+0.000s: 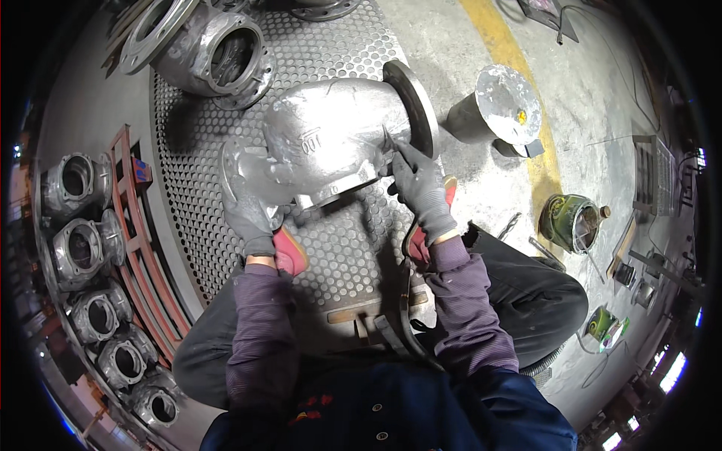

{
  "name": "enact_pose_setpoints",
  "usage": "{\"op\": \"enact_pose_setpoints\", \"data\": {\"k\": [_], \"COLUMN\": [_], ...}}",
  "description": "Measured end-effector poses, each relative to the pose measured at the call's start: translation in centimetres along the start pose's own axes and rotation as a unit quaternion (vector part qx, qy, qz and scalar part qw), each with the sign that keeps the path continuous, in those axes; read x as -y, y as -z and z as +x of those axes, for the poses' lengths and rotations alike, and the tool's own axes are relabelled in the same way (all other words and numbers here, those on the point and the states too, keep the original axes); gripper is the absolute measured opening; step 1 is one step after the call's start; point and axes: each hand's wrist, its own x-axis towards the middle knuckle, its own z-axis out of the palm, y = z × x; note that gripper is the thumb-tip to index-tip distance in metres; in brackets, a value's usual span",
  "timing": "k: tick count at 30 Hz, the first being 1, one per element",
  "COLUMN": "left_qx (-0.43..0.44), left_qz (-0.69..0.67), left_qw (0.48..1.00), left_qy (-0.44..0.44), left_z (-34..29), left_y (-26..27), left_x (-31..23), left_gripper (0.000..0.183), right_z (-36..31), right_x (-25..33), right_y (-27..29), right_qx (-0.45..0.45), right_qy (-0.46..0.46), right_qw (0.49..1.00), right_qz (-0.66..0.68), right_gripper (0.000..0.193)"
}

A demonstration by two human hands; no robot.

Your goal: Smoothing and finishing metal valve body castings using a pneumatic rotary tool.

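Observation:
A silver-grey cast metal valve body (pixel 331 128) lies on its side on a perforated metal plate (pixel 346 278) in front of me. It has raised markings on its side and a wide dark flange at its right end. My left hand (pixel 250 218), in a grey glove, is closed round the smaller flange at the left end. My right hand (pixel 418 184), also gloved, is at the near side by the big flange, its fingers bent close to the surface. A dark pointed shape shows at its fingertips; what the fingers hold is too small to make out.
More valve bodies (pixel 218 60) stand at the far left, and several line the left side beside a red metal frame (pixel 143 248). To the right are a grey metal cylinder (pixel 508 105), a green tin (pixel 571 223), a drill bit (pixel 510 225) and a yellow floor line (pixel 545 177).

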Motion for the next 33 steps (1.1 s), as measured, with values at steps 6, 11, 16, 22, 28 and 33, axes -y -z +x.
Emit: {"op": "enact_pose_setpoints", "data": {"k": [6,11,16,22,28,33], "left_qx": [0.014,0.006,-0.005,-0.007,-0.009,-0.006], "left_qz": [0.005,0.013,-0.092,-0.032,-0.003,-0.002], "left_qw": [1.000,1.000,0.995,0.999,0.999,0.999], "left_qy": [-0.006,-0.004,0.033,0.020,0.036,0.040], "left_z": [-0.2,0.0,0.1,0.3,-0.1,-0.2], "left_y": [-0.4,0.0,-0.3,0.2,-0.2,-0.7], "left_x": [0.0,0.4,1.6,1.9,-0.3,-0.2], "left_gripper": [0.042,0.042,0.042,0.043,0.043,0.042], "right_z": [2.0,0.8,1.2,0.9,0.7,1.2], "right_x": [-0.3,3.8,3.5,1.3,0.9,0.4], "right_y": [1.8,2.3,2.3,0.7,0.6,1.7], "right_qx": [-0.022,-0.084,0.033,-0.060,-0.101,-0.026], "right_qy": [-0.070,0.011,-0.027,0.159,0.171,-0.017], "right_qw": [0.997,0.980,0.998,0.967,0.967,0.994], "right_qz": [0.002,-0.180,-0.051,-0.188,-0.158,0.107], "right_gripper": [0.030,0.031,0.034,0.027,0.026,0.029]}}
